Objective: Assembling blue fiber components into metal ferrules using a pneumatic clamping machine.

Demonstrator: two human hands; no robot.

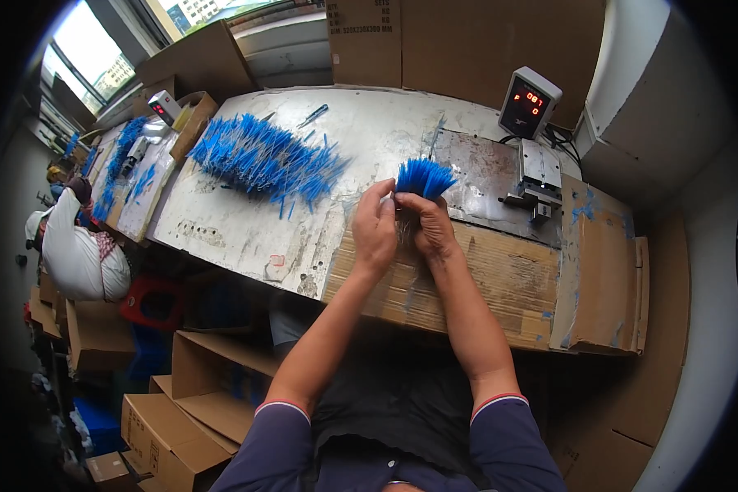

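Observation:
Both my hands are closed together round a bundle of thin blue strips (425, 177), whose tips fan out above my fingers. My left hand (376, 230) grips its left side, and my right hand (431, 223) wraps round it from the right. Fine pale ends show between my wrists; the middle of the bundle is hidden by my fingers. Below my hands lies a sheet of corrugated cardboard (484, 279). A large heap of loose blue and pale strips (262, 160) lies on the worktable (246, 234) to the left.
A small machine (539, 176) on a metal plate (484, 184) stands to the right, with a counter display (530, 102) behind it. A pen-like tool (313, 116) lies at the back. Open cardboard boxes (213, 394) stand at lower left. Another person (86, 246) sits at the far left.

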